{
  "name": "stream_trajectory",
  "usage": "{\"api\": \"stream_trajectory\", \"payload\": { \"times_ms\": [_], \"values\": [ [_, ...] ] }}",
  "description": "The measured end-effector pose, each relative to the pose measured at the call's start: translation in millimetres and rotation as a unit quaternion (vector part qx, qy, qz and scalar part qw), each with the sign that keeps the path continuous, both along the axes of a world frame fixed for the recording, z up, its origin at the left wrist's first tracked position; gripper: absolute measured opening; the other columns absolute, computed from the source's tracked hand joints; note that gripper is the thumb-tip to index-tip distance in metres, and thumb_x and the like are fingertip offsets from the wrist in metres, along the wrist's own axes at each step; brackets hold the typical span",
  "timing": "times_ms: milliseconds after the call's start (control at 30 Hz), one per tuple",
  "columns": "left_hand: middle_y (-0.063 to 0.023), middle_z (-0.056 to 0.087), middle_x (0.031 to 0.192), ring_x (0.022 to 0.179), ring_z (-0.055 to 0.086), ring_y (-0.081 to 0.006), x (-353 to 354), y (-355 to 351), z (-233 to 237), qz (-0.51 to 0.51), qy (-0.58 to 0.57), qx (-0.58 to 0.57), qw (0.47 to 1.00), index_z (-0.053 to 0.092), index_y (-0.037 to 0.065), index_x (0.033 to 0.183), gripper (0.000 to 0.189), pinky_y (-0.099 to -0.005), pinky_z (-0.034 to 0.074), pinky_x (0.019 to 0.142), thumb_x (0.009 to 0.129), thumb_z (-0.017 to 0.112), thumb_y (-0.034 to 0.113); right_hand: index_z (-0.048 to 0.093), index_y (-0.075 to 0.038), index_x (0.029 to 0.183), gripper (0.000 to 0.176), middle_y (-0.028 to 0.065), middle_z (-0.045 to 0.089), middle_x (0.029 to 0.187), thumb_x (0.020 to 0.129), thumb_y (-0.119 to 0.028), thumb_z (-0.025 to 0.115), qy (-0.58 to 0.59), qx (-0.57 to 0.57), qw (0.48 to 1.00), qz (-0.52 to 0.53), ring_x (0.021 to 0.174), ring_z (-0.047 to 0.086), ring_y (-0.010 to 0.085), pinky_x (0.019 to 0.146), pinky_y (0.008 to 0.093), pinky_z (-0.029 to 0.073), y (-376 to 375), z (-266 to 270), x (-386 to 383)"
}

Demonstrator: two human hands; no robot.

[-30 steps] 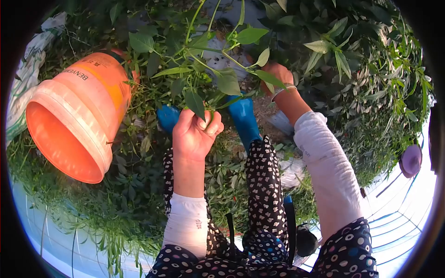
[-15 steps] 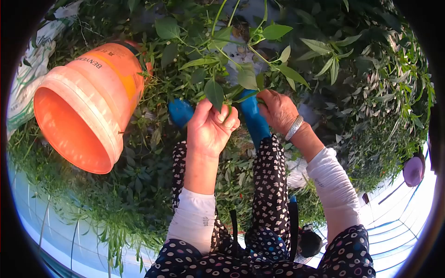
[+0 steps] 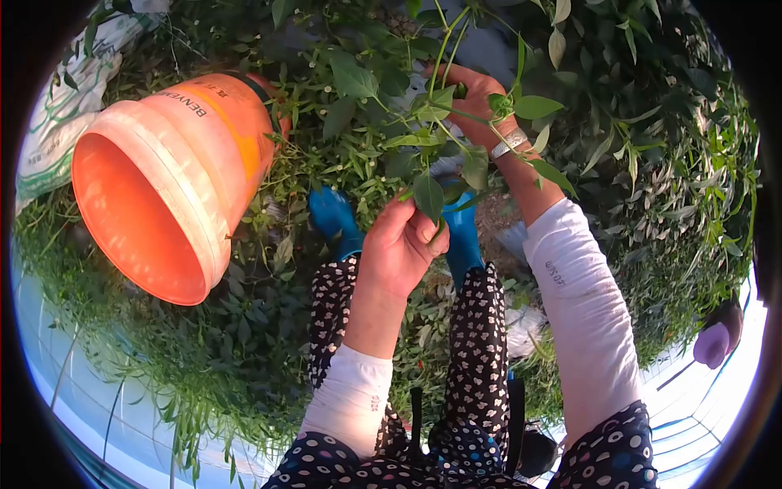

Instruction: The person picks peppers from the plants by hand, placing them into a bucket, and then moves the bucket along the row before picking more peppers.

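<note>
My left hand [image 3: 401, 244] is closed on something green, partly hidden by its fingers, below a hanging dark leaf [image 3: 428, 196]. Farther up and to the right, my right hand [image 3: 472, 102] reaches in behind the stems of a leafy plant [image 3: 444, 106]. Its fingers are curled by a small green thing, partly hidden by stems and leaves. A silver bracelet [image 3: 510, 143] is on the right wrist. Both forearms wear white sleeves.
An orange bucket [image 3: 151, 114] lies tipped at the left, its mouth facing down-left. Behind it is a white and green sack [image 3: 61, 122]. Two blue boots [image 3: 332, 213] stand among dense plants. A purple round object [image 3: 712, 345] is at the far right.
My right hand has moved up and away from the left hand, among the stems. My left hand sits slightly lower and further right. The view has shifted a little.
</note>
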State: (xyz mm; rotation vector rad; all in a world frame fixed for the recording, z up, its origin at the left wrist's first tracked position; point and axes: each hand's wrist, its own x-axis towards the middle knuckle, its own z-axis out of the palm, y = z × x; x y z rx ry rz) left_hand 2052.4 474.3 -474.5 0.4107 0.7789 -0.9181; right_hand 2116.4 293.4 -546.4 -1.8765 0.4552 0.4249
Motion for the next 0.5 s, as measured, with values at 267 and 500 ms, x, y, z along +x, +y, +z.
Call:
{"api": "stream_trajectory", "payload": {
  "times_ms": [267, 500],
  "values": [
    [-0.0014, 0.048, 0.056, 0.054, 0.043, -0.0184, -17.9, 1.0, -8.2, 0.04, 0.051, -0.033, 0.997, 0.059, 0.008, 0.09, 0.023, -0.0297, 0.034, 0.055, 0.092, 0.044, 0.026, 0.063, -0.002, 0.091, 0.017, 0.0023, 0.061, 0.075, 0.082, -0.016, 0.058, 0.1, 0.177, 0.932, -0.299, 0.066, 0.056, 0.0103, 0.061, 0.0264, 0.046, 12.0, 39.7, -41.7],
    [-0.0046, 0.055, 0.061, 0.056, 0.05, -0.0211, -10.1, 1.7, -4.2, 0.034, 0.026, -0.067, 0.997, 0.058, 0.005, 0.089, 0.021, -0.0302, 0.039, 0.052, 0.09, 0.049, 0.024, 0.06, -0.002, 0.085, 0.011, -0.0011, 0.057, 0.075, 0.076, -0.009, 0.061, 0.037, 0.176, 0.948, -0.263, 0.068, 0.052, 0.0098, 0.064, 0.0241, 0.043, 20.7, 7.6, -96.2]
  ]
}}
